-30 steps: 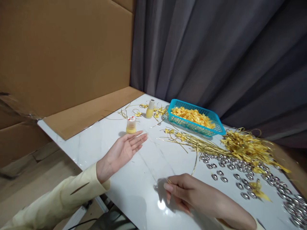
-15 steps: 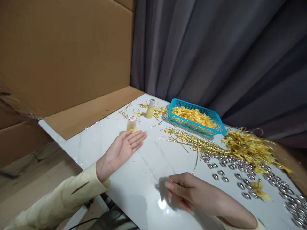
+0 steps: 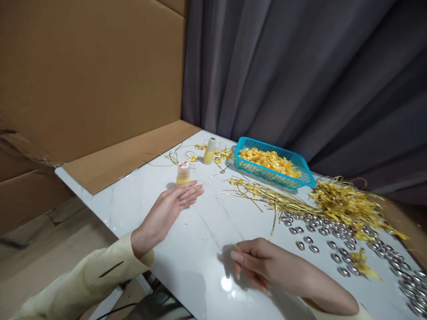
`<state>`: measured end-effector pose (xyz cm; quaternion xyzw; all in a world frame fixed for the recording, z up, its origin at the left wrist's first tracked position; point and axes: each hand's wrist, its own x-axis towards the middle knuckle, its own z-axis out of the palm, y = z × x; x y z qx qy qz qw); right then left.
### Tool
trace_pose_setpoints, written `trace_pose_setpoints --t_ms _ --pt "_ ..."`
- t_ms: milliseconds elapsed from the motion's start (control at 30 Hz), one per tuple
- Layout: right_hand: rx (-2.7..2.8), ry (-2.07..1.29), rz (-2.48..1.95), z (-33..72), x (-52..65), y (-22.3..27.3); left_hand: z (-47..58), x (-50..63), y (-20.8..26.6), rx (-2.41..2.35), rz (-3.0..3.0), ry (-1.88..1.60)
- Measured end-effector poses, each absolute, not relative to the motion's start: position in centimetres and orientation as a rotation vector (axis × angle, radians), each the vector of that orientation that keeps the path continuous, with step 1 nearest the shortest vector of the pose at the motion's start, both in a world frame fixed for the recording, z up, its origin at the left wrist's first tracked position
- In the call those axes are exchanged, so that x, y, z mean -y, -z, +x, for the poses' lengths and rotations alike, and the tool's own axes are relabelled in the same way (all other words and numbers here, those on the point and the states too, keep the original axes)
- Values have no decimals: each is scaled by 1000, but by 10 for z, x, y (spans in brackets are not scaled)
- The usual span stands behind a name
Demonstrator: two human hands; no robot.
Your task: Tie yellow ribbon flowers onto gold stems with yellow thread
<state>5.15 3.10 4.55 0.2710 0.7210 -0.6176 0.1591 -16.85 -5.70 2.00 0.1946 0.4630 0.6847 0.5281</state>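
My left hand [image 3: 171,211] is open over the white table, fingers stretched out together and the palm turned partly sideways. Its fingertips are in front of a small bottle [image 3: 183,174] with yellow contents and a red-and-white top; whether they touch it I cannot tell. Closer to me, my right hand [image 3: 263,264] is closed in a pinch between thumb and index finger. A thin gold cord [image 3: 274,224] runs down behind this hand, and a short gold end shows at the pinch. To its right lie many silver oval rings [image 3: 313,249] and a yellow ribbon bow [image 3: 362,262].
A blue basket [image 3: 276,178] at the back holds yellow bows. Beside it are a bundle of gold cords [image 3: 290,200] and a pile of tied bows [image 3: 347,202]. A white-capped yellow bottle [image 3: 209,151] stands farther back. Cardboard [image 3: 100,80] and a grey curtain [image 3: 267,66] border the table [image 3: 133,191].
My left hand has rolled from palm up toward palm sideways, its fingers dipping slightly and shifting left. My right hand keeps its pinch with barely any movement.
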Motion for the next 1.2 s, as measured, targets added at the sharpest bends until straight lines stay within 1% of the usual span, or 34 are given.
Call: trace_pose_setpoints --t_ms 400,1200 --pt "-2057 1803 764 54 -32 -40 -162 59 -27 -1341 604 -1709" --pt "-2069 1795 741 52 -30 -39 -161 63 -29 -1440 701 -1716"
